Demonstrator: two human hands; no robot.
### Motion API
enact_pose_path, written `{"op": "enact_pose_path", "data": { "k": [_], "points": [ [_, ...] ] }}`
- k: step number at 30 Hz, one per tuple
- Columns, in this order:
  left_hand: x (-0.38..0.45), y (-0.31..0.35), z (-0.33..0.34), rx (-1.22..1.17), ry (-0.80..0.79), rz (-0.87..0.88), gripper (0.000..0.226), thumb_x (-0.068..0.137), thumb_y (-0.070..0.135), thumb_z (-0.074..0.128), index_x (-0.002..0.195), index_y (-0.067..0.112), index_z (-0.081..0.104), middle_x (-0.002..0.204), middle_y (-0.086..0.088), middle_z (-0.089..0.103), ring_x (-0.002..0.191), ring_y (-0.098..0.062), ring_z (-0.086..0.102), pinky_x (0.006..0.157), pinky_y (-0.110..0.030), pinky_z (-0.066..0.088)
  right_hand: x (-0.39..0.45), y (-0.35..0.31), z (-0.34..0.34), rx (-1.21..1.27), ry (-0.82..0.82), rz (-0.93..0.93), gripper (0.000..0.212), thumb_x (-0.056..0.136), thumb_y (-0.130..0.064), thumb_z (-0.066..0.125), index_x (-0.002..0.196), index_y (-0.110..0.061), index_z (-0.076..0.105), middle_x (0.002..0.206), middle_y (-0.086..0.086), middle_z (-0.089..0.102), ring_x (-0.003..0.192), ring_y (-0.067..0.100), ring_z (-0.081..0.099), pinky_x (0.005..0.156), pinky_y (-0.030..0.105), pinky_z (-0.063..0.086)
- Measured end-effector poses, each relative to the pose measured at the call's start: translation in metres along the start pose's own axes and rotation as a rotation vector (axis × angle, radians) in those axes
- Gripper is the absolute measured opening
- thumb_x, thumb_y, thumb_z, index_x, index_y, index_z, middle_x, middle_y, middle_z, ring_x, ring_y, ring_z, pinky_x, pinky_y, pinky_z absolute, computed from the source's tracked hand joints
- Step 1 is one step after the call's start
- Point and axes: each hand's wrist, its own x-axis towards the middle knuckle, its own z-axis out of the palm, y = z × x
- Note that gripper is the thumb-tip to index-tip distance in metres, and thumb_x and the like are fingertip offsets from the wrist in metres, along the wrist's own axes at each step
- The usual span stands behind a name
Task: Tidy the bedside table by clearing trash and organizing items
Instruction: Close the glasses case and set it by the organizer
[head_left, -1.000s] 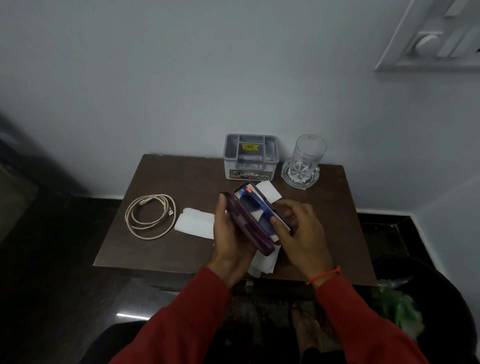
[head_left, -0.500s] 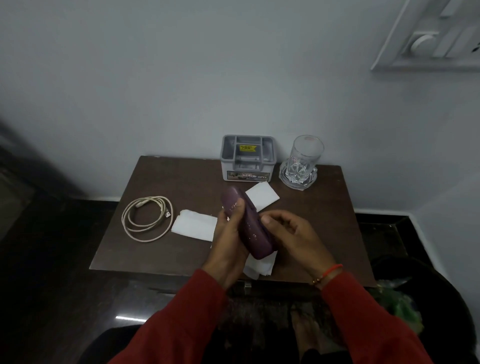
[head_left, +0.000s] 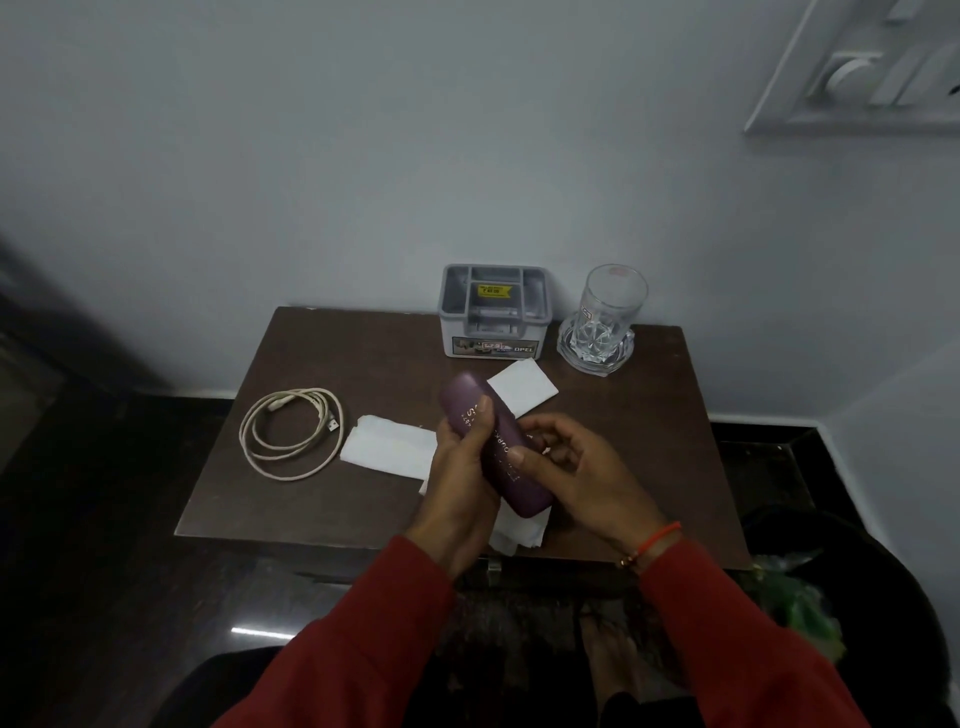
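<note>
Left hand wraps the shut purple glasses case from the side, thumb across its lid, while the right hand cups it with thumb resting on the printed top, above the front of the bench. Judging by the clutter, set it down flat beyond the white tissues, beside the grey organizer and clear of the glass, leaving the coiled cable undisturbed.
</note>
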Motion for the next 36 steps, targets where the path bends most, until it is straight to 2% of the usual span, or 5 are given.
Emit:
{"op": "enact_pose_path", "data": {
  "k": [9, 15, 28, 33, 36],
  "points": [
    [-0.007, 0.008, -0.001, 0.388, -0.103, -0.064, 0.031, 0.095, 0.039, 0.064, 0.121, 0.022, 0.062, 0.115, -0.004, 0.075, 0.099, -0.020, 0.073, 0.077, -0.035, 0.049, 0.007, -0.021, -0.044, 0.496, 0.401, 0.137, 0.047, 0.074, -0.014, 0.078, 0.118, -0.017, 0.061, 0.107, 0.006, 0.068, 0.088, 0.022, 0.070, 0.060, 0.037, 0.061],
    [-0.017, -0.001, 0.002, 0.726, -0.317, -0.059, 0.026, 0.097, 0.041, 0.062, 0.112, 0.022, 0.070, 0.100, 0.001, 0.079, 0.073, -0.016, 0.069, 0.052, -0.026, 0.045, 0.007, -0.013, -0.067, 0.623, 0.627, 0.142, 0.037, 0.087, -0.024, 0.070, 0.121, -0.015, 0.059, 0.107, 0.004, 0.067, 0.099, 0.023, 0.064, 0.081, 0.046, 0.055],
    [-0.012, 0.003, 0.000, 0.690, -0.172, 0.032, 0.021, 0.102, 0.029, 0.056, 0.111, 0.020, 0.072, 0.102, -0.008, 0.078, 0.057, -0.005, 0.059, 0.048, -0.024, 0.041, 0.016, -0.003, -0.074, 0.462, 0.583, 0.268, 0.040, 0.090, -0.024, 0.067, 0.125, -0.008, 0.057, 0.117, 0.015, 0.063, 0.090, 0.026, 0.063, 0.055, 0.032, 0.052],
    [-0.002, 0.007, -0.012, 1.157, -0.093, 0.477, 0.029, 0.104, 0.039, 0.048, 0.120, 0.026, 0.069, 0.121, 0.009, 0.071, 0.102, -0.004, 0.064, 0.086, -0.028, 0.050, 0.021, -0.004, -0.076, 0.494, 0.662, 0.221, 0.025, 0.093, -0.019, 0.063, 0.116, -0.011, 0.059, 0.112, 0.011, 0.062, 0.084, 0.020, 0.064, 0.049, 0.027, 0.058],
    [0.005, 0.007, -0.014, 1.581, -0.153, 0.549, 0.044, 0.103, 0.047, 0.043, 0.145, 0.035, 0.049, 0.159, 0.010, 0.040, 0.146, -0.017, 0.032, 0.115, -0.045, 0.028, 0.026, -0.004, -0.077, 0.491, 0.682, 0.199, 0.028, 0.092, -0.018, 0.065, 0.117, -0.008, 0.058, 0.111, 0.012, 0.061, 0.082, 0.018, 0.064, 0.047, 0.024, 0.057]
  ]
}}
